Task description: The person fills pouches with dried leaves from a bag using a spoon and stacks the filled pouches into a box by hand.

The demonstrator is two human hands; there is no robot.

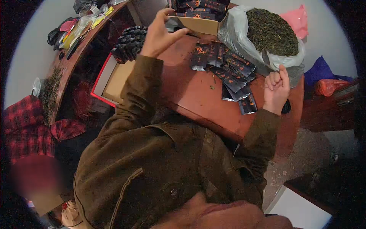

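Note:
My left hand (161, 35) reaches over the far side of the table, thumb and fingers spread in a wide curve beside a cardboard box (196, 26) of black packets. A dark, shiny shape shows between thumb and fingers; I cannot make out what it is. My right hand (277, 86) is closed around the handle of a metal spoon (265, 57), its bowl at the near edge of a plastic bag (233, 28). Dried, dark green leaves (272, 32) fill this bag. Black packets with orange print (232, 72) lie overlapping between my hands.
An open red-rimmed box (114, 78) stands at the left, near a stack of black packets (131, 40). Another person in a red checked shirt (28, 126) is beside a side table (63, 82) with scattered leaves. Pink plastic (297, 21) lies behind the bag.

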